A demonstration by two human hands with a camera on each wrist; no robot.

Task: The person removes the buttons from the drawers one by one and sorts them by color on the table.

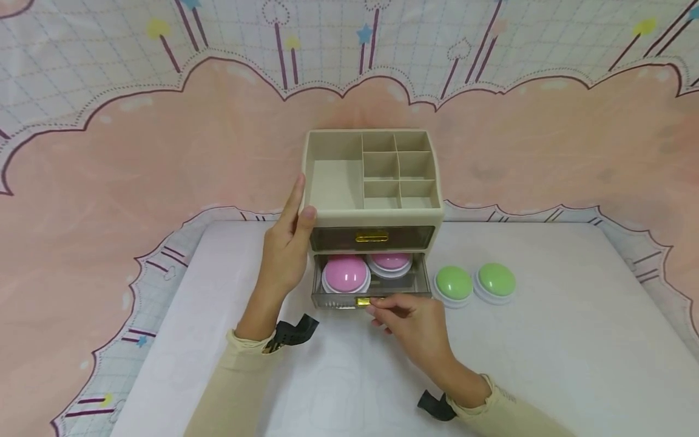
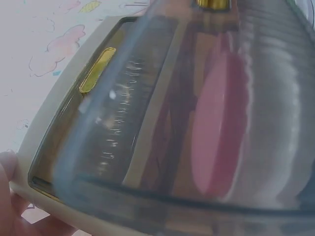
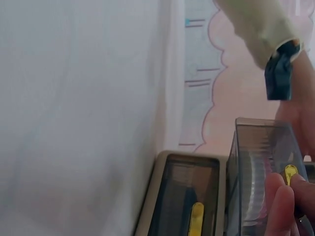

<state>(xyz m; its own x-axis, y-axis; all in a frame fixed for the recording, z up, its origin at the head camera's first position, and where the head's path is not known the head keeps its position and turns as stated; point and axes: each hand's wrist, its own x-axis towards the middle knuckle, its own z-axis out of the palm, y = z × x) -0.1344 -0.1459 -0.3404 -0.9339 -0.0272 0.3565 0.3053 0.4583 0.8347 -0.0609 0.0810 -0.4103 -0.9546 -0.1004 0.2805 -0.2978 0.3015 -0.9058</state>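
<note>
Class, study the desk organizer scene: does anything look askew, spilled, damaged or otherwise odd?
Nothing stands out. The organizer sits upright, its lower drawer pulled open with two pink domes inside; two green domes rest beside it.

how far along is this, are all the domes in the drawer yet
Partly. Two pink domes already sit in the open lower drawer. The right hand pinches its gold handle while the left hand steadies the organizer. Two green domes remain outside on the table.
</note>
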